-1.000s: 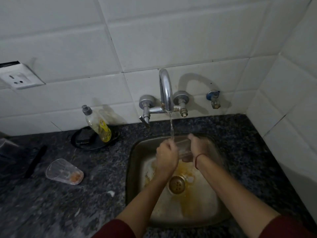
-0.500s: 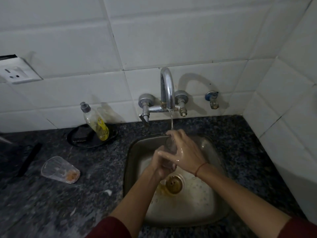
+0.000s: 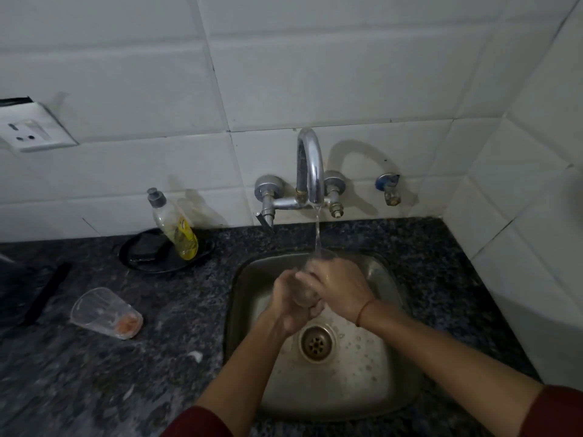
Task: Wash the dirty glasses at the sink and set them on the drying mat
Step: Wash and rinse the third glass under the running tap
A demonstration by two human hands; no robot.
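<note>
Clear glass (image 3: 303,294) wrapped between your left hand (image 3: 288,302) and right hand (image 3: 339,287), mostly hidden, under the running water over the sink (image 3: 244,279), dirty glass (image 3: 105,312) on its side on the counter left of the sink, orange residue at its base

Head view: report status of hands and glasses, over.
Left hand, right hand grip clear glass under running chrome tap. Second clear glass, orange residue, lies on dark counter. Nothing blocking.

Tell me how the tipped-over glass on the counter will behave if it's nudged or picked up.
The glass lies on its side and tapers, so a nudge would probably roll it in a curve. It looks thin and clear, so likely light and possibly breakable. The orange residue near its base may shift once it is tilted.
</note>
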